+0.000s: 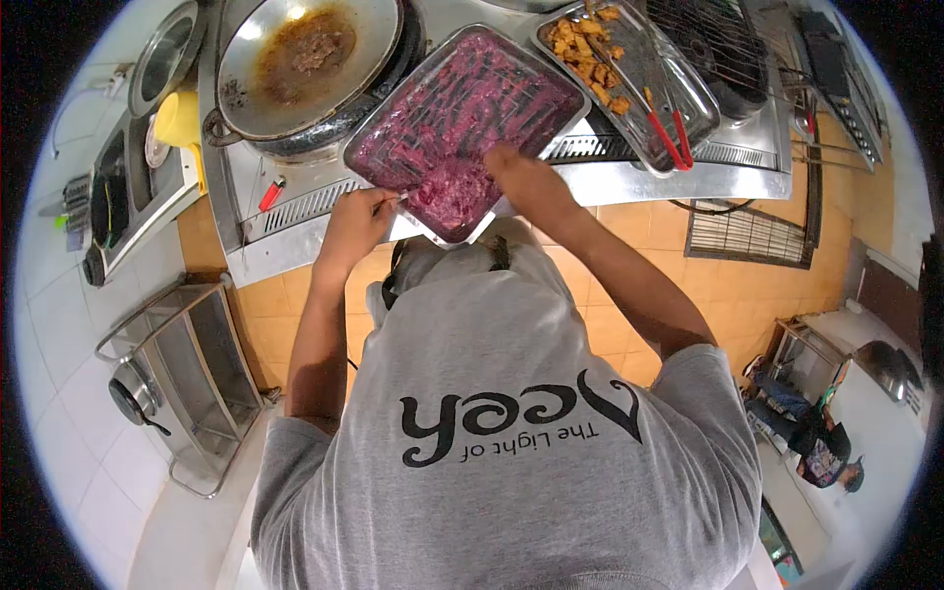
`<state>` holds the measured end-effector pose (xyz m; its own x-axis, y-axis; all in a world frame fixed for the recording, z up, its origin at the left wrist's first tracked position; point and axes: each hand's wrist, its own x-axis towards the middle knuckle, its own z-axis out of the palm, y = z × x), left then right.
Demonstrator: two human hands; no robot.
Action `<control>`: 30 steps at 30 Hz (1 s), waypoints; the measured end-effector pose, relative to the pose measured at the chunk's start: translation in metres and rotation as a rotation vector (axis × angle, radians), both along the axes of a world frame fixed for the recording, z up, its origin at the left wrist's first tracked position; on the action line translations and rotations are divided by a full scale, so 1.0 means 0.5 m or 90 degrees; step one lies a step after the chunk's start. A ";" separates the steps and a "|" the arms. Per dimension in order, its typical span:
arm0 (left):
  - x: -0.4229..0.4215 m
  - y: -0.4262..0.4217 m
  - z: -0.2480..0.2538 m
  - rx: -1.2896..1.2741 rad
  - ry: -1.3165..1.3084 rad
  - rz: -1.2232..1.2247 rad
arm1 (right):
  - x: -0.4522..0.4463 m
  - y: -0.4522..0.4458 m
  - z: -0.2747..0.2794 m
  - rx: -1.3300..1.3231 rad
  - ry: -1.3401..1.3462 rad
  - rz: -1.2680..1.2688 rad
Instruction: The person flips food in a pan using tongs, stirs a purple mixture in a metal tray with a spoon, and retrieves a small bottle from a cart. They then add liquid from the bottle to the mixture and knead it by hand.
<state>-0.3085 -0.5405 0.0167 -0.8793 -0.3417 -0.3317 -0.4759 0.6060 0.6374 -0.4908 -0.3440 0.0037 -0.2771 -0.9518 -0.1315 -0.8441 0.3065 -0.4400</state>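
A metal tray (354, 138) lies tilted across the front of the stove, its near corner reaching over the edge. Purple mash (462, 103) is smeared thinly over its base, with a thicker heap (454, 197) at the near corner. My left hand (362, 224) is closed in a pinch beside that corner; a small pale bit shows at the fingertips, too small to name. Over the tray's right side, next to the heap, is my right hand (526, 182). Its fingers are blurred and partly hidden, so their grip is unclear.
A large wok (241, 98) with brown residue sits at the left. Behind on the right, a second tray (703, 118) holds fried pieces (580, 49) and red-handled tongs (669, 138). A red lighter (270, 195) lies on the stove. Another person (821, 442) is at far right.
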 end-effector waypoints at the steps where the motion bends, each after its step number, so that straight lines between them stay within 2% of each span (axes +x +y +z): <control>1: 0.004 0.001 -0.002 0.004 0.017 0.007 | -0.008 -0.008 0.003 -0.011 -0.003 -0.035; 3: 0.010 0.007 -0.009 0.013 0.053 0.013 | -0.006 -0.011 -0.016 -0.025 -0.022 -0.006; 5: 0.010 0.003 0.003 0.014 0.016 0.016 | -0.001 -0.009 -0.029 -0.022 -0.019 0.025; 8: 0.010 0.002 0.036 0.011 0.014 0.034 | -0.046 -0.014 -0.026 0.005 -0.034 -0.023; 11: 0.016 0.003 0.065 0.014 0.012 0.048 | -0.082 -0.060 -0.038 -0.115 0.001 -0.078; 14: 0.012 -0.007 0.067 -0.003 0.063 0.068 | -0.091 -0.117 -0.082 -0.014 0.033 -0.087; 16: 0.012 -0.028 0.055 -0.011 0.159 0.100 | -0.075 -0.098 -0.085 -0.028 -0.051 -0.049; 17: 0.003 -0.036 0.049 -0.049 0.146 0.131 | -0.066 -0.086 -0.082 -0.034 -0.092 -0.026; 18: -0.012 -0.042 0.050 -0.085 0.132 0.163 | -0.059 -0.069 -0.069 0.030 -0.108 0.015; 19: -0.025 -0.046 0.045 -0.119 0.117 0.197 | -0.055 -0.044 -0.059 0.007 -0.083 0.068; 20: -0.037 -0.053 0.021 -0.200 0.185 0.150 | -0.054 -0.017 -0.050 -0.015 -0.060 0.122; 21: -0.040 -0.055 -0.015 -0.201 0.168 0.136 | -0.057 0.005 -0.042 -0.038 -0.036 0.176; 22: -0.042 -0.053 -0.049 -0.202 0.151 0.120 | -0.067 0.018 -0.025 -0.058 -0.096 0.150; 23: -0.040 -0.057 -0.077 -0.205 0.135 0.102 | -0.081 0.025 -0.031 -0.056 -0.064 0.094; 24: -0.051 -0.030 -0.041 -0.187 0.113 0.092 | -0.099 0.028 -0.046 -0.056 -0.032 0.037; 26: -0.036 0.003 -0.051 -0.071 0.104 0.071 | -0.115 0.021 -0.047 -0.021 0.060 -0.083; 28: -0.028 0.026 -0.042 0.014 0.077 0.032 | -0.093 0.019 -0.050 0.045 0.071 -0.086; 30: -0.012 0.012 -0.049 0.034 0.070 0.042 | -0.064 0.020 -0.060 0.076 0.055 -0.086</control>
